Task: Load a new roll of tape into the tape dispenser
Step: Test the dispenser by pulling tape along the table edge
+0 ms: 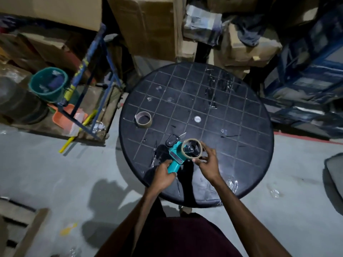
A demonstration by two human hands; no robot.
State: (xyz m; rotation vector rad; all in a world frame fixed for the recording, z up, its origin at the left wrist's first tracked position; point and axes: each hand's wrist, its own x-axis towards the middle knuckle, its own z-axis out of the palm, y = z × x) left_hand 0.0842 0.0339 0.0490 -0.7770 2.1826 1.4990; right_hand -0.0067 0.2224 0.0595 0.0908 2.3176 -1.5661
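Teal plastic tape dispenser (175, 160) sits low over the near part of the round black table (241, 112), w/ a roll of tape (192, 149) already around its black hub, so the main step looks done or nearly so. Can't tell if the roll is pushed fully home, or if the free end is threaded toward the black front plate; that threading and a test pull are prob. what's left. An empty cardboard core (143, 119) lies on the table well apart, up and left of the dispenser; likely the spent one. Left hand (164, 176) is curled tight around the dispenser's handle, fingers closed on it, steadying the tool. Right hand (208, 162) is at the roll's near-right edge: thumb and forefinger brought close together in a pinch at the rim, other fingers loosely bent behind. Whether they've got the tape end or just the roll's edge, can't tell.
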